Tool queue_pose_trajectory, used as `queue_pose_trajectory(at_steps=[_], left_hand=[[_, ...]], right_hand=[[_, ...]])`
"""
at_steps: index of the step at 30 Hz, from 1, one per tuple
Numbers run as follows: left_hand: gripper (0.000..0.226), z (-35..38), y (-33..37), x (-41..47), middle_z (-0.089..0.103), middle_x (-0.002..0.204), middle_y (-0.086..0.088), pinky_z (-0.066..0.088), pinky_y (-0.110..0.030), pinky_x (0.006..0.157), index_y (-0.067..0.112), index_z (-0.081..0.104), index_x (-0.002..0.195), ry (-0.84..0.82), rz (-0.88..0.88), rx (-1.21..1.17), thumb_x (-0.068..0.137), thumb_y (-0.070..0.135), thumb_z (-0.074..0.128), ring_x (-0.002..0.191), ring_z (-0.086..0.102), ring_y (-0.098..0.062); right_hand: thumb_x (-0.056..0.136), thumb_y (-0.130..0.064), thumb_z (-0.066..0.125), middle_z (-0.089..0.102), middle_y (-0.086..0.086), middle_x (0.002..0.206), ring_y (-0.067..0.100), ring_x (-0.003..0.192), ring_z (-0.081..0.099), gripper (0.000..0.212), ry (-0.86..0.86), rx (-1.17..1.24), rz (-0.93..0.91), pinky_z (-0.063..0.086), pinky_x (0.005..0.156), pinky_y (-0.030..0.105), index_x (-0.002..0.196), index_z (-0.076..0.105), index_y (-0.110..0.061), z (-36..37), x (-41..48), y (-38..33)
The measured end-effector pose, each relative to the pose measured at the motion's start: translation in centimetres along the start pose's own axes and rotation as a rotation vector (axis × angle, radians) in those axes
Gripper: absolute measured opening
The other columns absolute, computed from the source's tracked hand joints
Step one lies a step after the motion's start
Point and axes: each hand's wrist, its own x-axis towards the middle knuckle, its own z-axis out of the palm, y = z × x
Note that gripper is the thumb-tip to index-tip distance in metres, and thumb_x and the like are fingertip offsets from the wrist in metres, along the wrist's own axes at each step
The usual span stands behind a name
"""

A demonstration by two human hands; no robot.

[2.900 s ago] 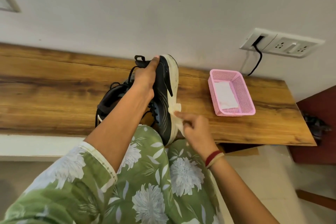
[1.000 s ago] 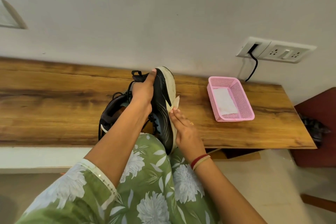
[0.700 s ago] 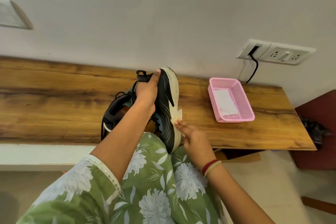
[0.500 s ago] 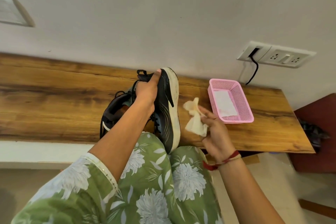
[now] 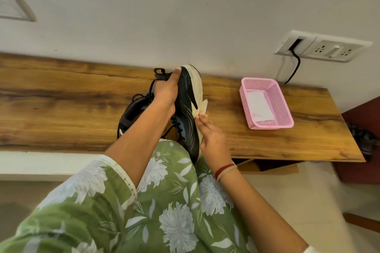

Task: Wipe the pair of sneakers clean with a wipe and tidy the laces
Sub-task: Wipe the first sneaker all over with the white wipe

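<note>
A person is sitting at a wooden shelf (image 5: 61,104). The left hand (image 5: 165,90) is gripping a black sneaker (image 5: 188,113) by its heel, fingers curled around it, toe resting on a green floral lap. The right hand (image 5: 211,135) is pinching a wipe (image 5: 202,107) against the white sole. A second sneaker (image 5: 131,113) is lying behind, near the shelf's front edge. A pink basket (image 5: 267,102) is sitting toward the right end.

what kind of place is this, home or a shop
Most likely a room in a home: a wooden shelf along a plain wall, a wall socket, and a small pink basket beside the sneaker.
</note>
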Motion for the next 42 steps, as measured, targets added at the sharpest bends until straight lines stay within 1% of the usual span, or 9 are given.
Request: queue_pose_trajectory(at_steps=[6,11,19,22,24,29,32,37,42], left_hand=[[0.039,0.8,-0.4,-0.4,0.070,0.096,-0.005,0.055,-0.034,0.078,0.009,0.063,0.105,-0.034,0.002,0.006,0.084,0.042,0.067,0.089,0.066,-0.021],[0.030,0.8,-0.2,-0.7,0.068,0.088,-0.002,0.054,-0.031,0.073,0.012,0.060,0.094,-0.022,-0.005,-0.001,0.085,0.040,0.066,0.083,0.065,-0.019],[0.041,0.9,0.2,-1.5,0.069,0.096,-0.005,0.055,-0.036,0.080,0.010,0.060,0.105,-0.012,-0.029,0.044,0.083,0.044,0.067,0.089,0.066,-0.021],[0.046,1.1,0.4,-2.3,0.069,0.095,-0.005,0.055,-0.034,0.073,0.009,0.060,0.109,-0.026,-0.047,0.023,0.081,0.044,0.070,0.087,0.066,-0.022],[0.043,1.3,0.7,-3.1,0.070,0.091,-0.004,0.054,-0.029,0.065,0.009,0.062,0.106,-0.069,-0.038,0.014,0.080,0.043,0.071,0.081,0.067,-0.020],[0.025,1.8,1.5,-6.0,0.071,0.087,-0.005,0.055,-0.033,0.075,0.016,0.066,0.092,-0.235,0.192,0.086,0.079,0.035,0.074,0.085,0.069,-0.021],[0.011,0.9,1.4,-7.7,0.068,0.092,0.001,0.054,-0.028,0.083,0.023,0.062,0.090,-0.362,0.369,0.143,0.083,0.022,0.070,0.091,0.066,-0.014],[0.023,-2.2,-0.8,-9.1,0.070,0.073,0.019,0.051,-0.014,0.071,0.025,0.062,0.083,-0.445,0.494,0.199,0.078,0.005,0.071,0.076,0.064,0.006],[0.017,-3.8,-3.8,-10.0,0.070,0.068,0.012,0.051,-0.021,0.066,0.029,0.067,0.067,-0.554,0.640,0.329,0.063,0.038,0.081,0.073,0.067,-0.004]], right_hand=[[0.070,0.016,0.048,0.055,0.015,0.130,0.029,0.119,0.054,0.057,-0.062,-0.058,0.014,0.036,0.105,0.044,0.123,0.058,-0.002,-0.5,-1.7,0.8],[0.055,0.016,0.068,0.062,0.015,0.121,0.030,0.107,0.063,0.064,-0.065,-0.265,-0.044,0.049,0.087,0.042,0.116,0.062,-0.001,-0.3,-3.8,1.0],[0.067,0.009,0.060,0.067,0.014,0.111,0.027,0.099,0.066,0.045,-0.122,-0.224,0.036,0.051,0.086,0.034,0.111,0.066,-0.001,-0.8,-6.0,-0.4],[0.080,0.003,0.054,0.070,0.006,0.106,0.008,0.073,0.064,0.033,-0.116,0.032,0.215,0.051,0.071,0.024,0.104,0.071,-0.010,-2.2,-6.0,-0.7],[0.086,0.006,0.052,0.072,0.001,0.100,-0.001,0.058,0.057,0.031,0.072,0.503,0.500,0.048,0.058,0.017,0.098,0.072,-0.015,-3.4,-5.7,-1.5],[0.085,0.013,0.048,0.073,-0.002,0.085,0.013,0.083,0.068,0.039,0.532,1.227,0.822,0.056,0.068,0.022,0.079,0.075,-0.015,-6.8,-5.0,-2.1],[0.085,0.014,0.047,0.073,0.006,0.090,0.019,0.085,0.068,0.034,0.625,1.341,0.841,0.056,0.069,0.024,0.086,0.072,-0.010,-8.1,-5.2,-2.2],[0.086,0.011,0.045,0.067,0.021,0.104,0.031,0.094,0.063,0.030,0.627,1.321,0.942,0.054,0.080,0.034,0.091,0.068,-0.007,-8.5,-5.9,-2.1],[0.086,0.010,0.045,0.065,0.023,0.106,0.034,0.099,0.062,0.029,0.572,1.298,0.977,0.049,0.091,0.043,0.093,0.067,-0.007,-7.6,-6.1,-2.8]])
